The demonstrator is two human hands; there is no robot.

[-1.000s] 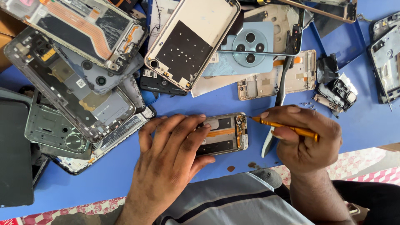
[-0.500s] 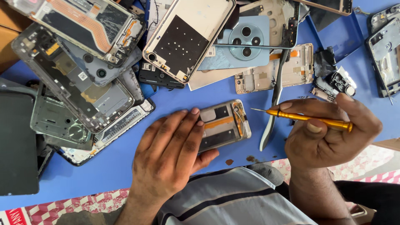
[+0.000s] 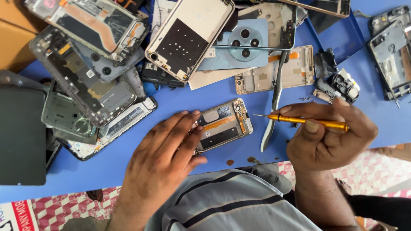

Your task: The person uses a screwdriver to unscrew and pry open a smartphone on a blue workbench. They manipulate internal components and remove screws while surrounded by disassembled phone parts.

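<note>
Nearest to me, a grey striped sleeve (image 3: 227, 201) fills the bottom edge. Just above it the left hand (image 3: 165, 158) lies flat, fingers spread narrow and pressing down on the near end of an opened phone (image 3: 222, 124), back cover off, orange flex strip showing across its inside. The phone rests on the blue table (image 3: 239, 90), tilted, far end toward the right.

The right hand (image 3: 327, 137) is curled around an orange screwdriver (image 3: 312, 122), thumb and forefinger pinching the shaft. The tip points left, just beside the phone's far corner; I cannot tell from here whether it touches. Metal tweezers (image 3: 274, 107) lie on the table between phone and right hand, running away from me.

Beyond: a phone frame with orange strip (image 3: 274, 70) lies flat, then a pale blue back cover with round camera ring (image 3: 244, 42). A gold-edged mid-frame with a black pad (image 3: 188, 36) lies partly over the cover. Left, a heap of stripped frames (image 3: 85, 81) and a dark slab (image 3: 21, 132). Far right, a small camera module (image 3: 342, 85) and another bare frame (image 3: 391, 55).
</note>
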